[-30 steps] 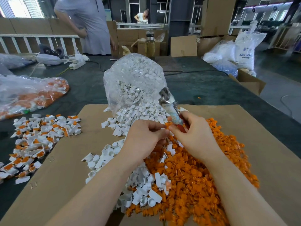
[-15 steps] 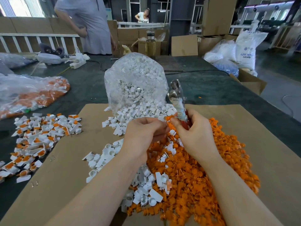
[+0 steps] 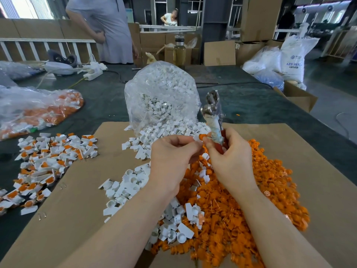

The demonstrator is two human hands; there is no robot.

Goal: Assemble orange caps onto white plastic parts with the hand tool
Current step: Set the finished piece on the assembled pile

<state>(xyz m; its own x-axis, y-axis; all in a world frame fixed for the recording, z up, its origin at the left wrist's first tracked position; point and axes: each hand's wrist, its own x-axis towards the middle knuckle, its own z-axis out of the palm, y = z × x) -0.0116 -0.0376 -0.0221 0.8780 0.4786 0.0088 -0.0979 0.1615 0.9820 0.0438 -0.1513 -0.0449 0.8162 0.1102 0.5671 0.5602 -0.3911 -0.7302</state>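
1. An orange cap [image 3: 202, 136] and a small white part [image 3: 196, 137] are held together between the two hands, just above the loose piles, approx. centre of the head view. The cap sits right beside the white part at the fingertips; whether it is seated yet cannot be told.
2. The left hand [image 3: 173, 159] is curled, w/ fingertips pinching the white part.
3. The right hand [image 3: 229, 157] is wrapped round the hand tool [image 3: 215, 120] by its red grips while thumb and forefinger steady the cap. The tool's metal head points up and away, apart from the cap.
4. Risk: the tool is carried in the same hand that is steadying the cap, so the cap could be dropped into the orange pile [image 3: 241, 206] when the grip is shifted.
5. Risk: if the cap is pressed on crooked, it may be jammed or the white part cracked. Fingertips near the tool head could be nipped.
6. Look: caps are bright orange, small, round-topped; white parts are flat tabs w/ a round socket.
7. Outward: loose white parts [image 3: 127, 186] on cardboard [image 3: 77, 209], a clear bag [image 3: 160, 97] spilling more, finished pieces [image 3: 48, 161] to the left.
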